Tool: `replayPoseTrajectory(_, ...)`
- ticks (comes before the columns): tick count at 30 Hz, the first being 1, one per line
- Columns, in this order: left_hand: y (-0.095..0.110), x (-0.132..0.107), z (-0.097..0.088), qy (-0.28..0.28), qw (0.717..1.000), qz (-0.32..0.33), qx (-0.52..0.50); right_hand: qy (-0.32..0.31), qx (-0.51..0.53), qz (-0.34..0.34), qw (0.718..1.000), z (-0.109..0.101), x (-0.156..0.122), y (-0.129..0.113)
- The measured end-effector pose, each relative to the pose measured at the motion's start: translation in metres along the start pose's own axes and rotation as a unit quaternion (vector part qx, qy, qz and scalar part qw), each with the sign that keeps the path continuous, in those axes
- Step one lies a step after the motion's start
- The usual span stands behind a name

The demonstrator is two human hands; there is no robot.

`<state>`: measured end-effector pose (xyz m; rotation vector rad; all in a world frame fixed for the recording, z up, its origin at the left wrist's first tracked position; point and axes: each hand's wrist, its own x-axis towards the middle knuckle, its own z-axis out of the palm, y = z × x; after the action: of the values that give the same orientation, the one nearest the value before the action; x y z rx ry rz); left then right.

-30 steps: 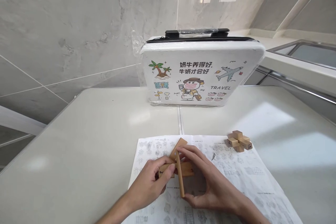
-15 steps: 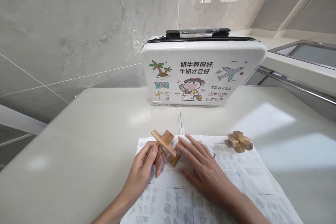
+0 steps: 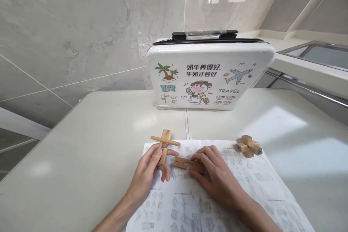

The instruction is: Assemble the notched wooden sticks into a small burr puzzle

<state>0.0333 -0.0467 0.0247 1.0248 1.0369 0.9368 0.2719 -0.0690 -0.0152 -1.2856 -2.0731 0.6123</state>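
Note:
Pinched in my left hand are interlocked wooden puzzle pieces, a flat bar crossed by a thinner one, raised above the paper. My right hand has its thumb and fingers closed on the right end of a notched wooden puzzle piece. This flat piece has a cut-out along its lower edge and a dark mark near its left end. A small gap separates it from the pieces in my left hand. Under both hands lies a printed instruction sheet.
An assembled wooden burr puzzle sits on the sheet's upper right edge. Behind stands a white cartoon-printed case in clear plastic, with a black handle. The pale table has a seam down its middle and meets a grey wall.
My left hand has turned its joined pieces and shifted slightly left. My right hand, spread before, has closed on the notched piece, which now lies apart from the others.

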Motion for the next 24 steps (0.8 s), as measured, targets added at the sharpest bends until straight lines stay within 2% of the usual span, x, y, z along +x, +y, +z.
replayPoseTrajectory(10,0.003,-0.001,0.0,0.008,1.0,0.002,0.009,0.027,-0.04,0.032,0.998,0.0,-0.002,-0.001)
replayPoseTrajectory(16,0.001,0.0,0.0,0.006,1.0,0.009,0.004,0.03,-0.007,0.043,0.999,0.0,-0.002,0.001)
replayPoseTrajectory(21,0.002,0.0,0.0,0.007,1.0,0.009,-0.006,0.048,0.095,0.054,0.993,-0.006,0.001,-0.005)
replayPoseTrajectory(24,0.004,0.0,0.0,0.0,1.0,0.003,-0.018,0.064,0.235,0.105,0.964,-0.014,0.003,-0.009)
